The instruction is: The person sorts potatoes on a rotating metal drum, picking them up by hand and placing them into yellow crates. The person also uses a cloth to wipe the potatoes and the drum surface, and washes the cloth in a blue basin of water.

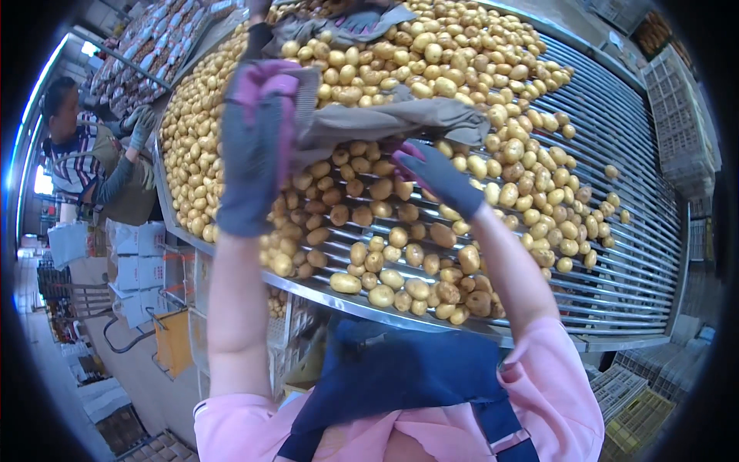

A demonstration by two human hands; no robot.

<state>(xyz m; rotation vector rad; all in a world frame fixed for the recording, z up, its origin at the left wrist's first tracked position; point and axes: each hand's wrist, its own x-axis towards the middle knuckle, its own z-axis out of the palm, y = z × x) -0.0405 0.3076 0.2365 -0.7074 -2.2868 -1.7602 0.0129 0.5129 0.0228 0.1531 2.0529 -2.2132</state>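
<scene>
My left hand (254,144), in a grey and pink-purple glove, is raised over the potatoes and blurred. It grips a grey-brown cloth (398,118) by a ribbed end. From there the cloth stretches rightward across the heap. Beneath its lower edge is my right hand (441,176), gloved alike, its fingertips among the potatoes (381,187). Whether those fingers hold the cloth or a potato is hidden. Loose potatoes lie between my forearms on the metal roller table (612,289).
Across the table, another person's gloved hand (358,22) rests at a second cloth (317,32). A co-worker (104,156) in gloves stands at the left side. Plastic crates (672,115) are stacked along the right; white boxes (138,265) stand lower left. The table's metal rim (358,306) runs before my apron.
</scene>
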